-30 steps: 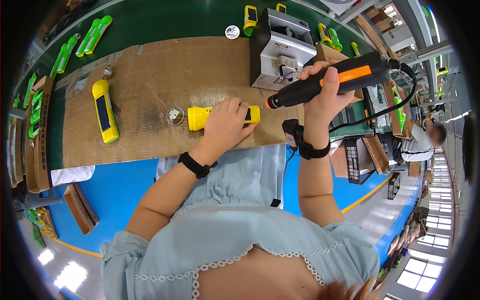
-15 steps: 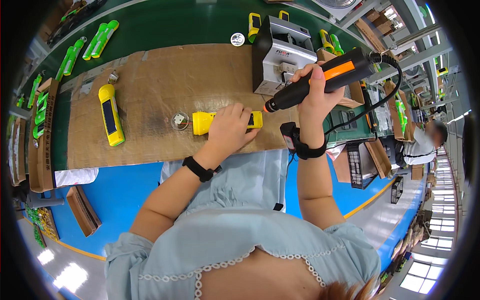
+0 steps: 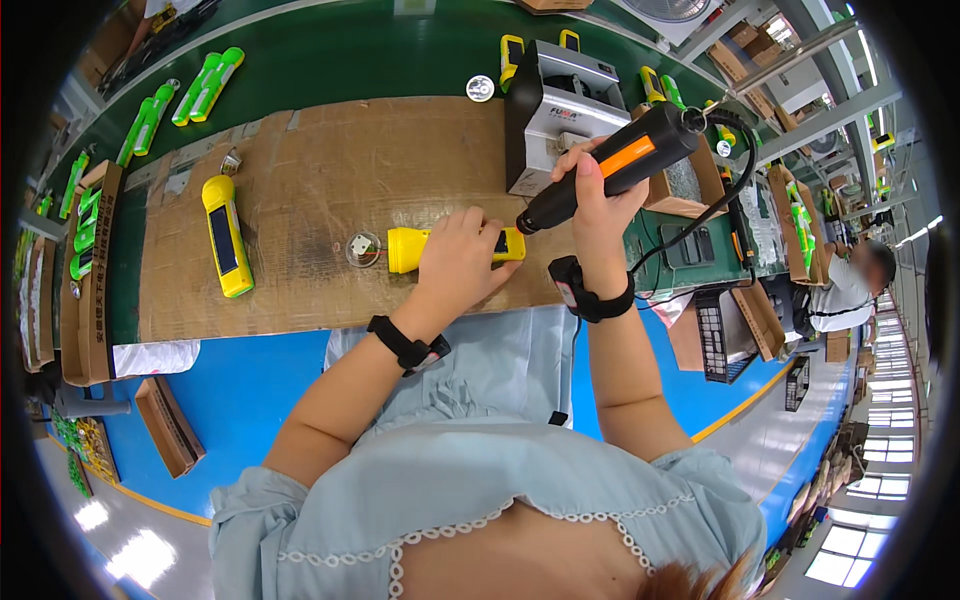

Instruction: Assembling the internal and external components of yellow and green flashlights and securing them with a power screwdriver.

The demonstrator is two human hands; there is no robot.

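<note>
A yellow flashlight (image 3: 408,250) with a dark panel lies across the cardboard sheet, and my left hand (image 3: 459,262) is wrapped over its middle. Beside its wide end sits a clear round lens piece (image 3: 363,249) with a small white part, joined by thin wires. My right hand (image 3: 604,212) grips a black electric screwdriver (image 3: 615,168) with an orange stripe and a cable at its rear. The screwdriver's tip is at the flashlight's right end; whether it touches cannot be made out. A second yellow flashlight (image 3: 228,237) lies apart to the left.
A black and silver machine (image 3: 562,115) stands behind my right hand. A silver reflector (image 3: 480,88) lies to its left, and a small metal cup (image 3: 231,162) near the second flashlight. Green flashlights (image 3: 208,86) lie far left. A cardboard box (image 3: 683,185) stands at right.
My right hand has brought the screwdriver left and slightly down, its tip now at the flashlight's right end. My left hand keeps its hold. The view has shifted slightly.
</note>
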